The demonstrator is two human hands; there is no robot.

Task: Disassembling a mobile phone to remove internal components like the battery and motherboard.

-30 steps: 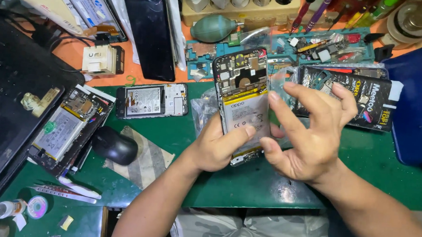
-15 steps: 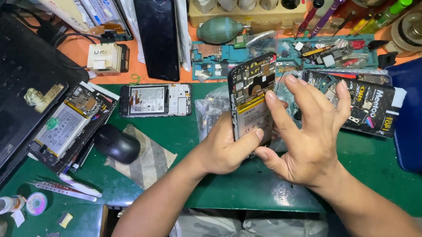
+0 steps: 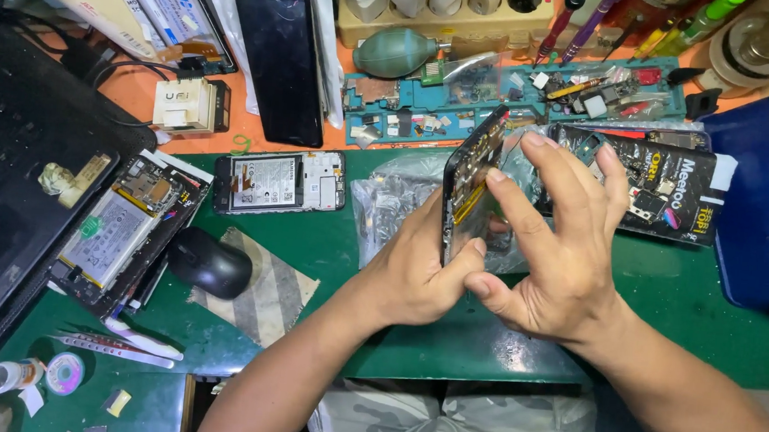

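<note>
Above green mat (image 3: 685,309), both hands (image 3: 489,268) hold opened phone (image 3: 470,181).

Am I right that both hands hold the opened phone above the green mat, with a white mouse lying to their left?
Not quite: the mouse is black, not white, as the head view shows. The rest holds: the left hand and right hand both hold the opened phone above the green mat, and the mouse lies to their left.

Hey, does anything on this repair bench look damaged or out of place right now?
Nothing looks spilled or broken. The left hand and right hand hold an opened phone tilted on edge; two more opened phones lie backless on the green mat.
</note>
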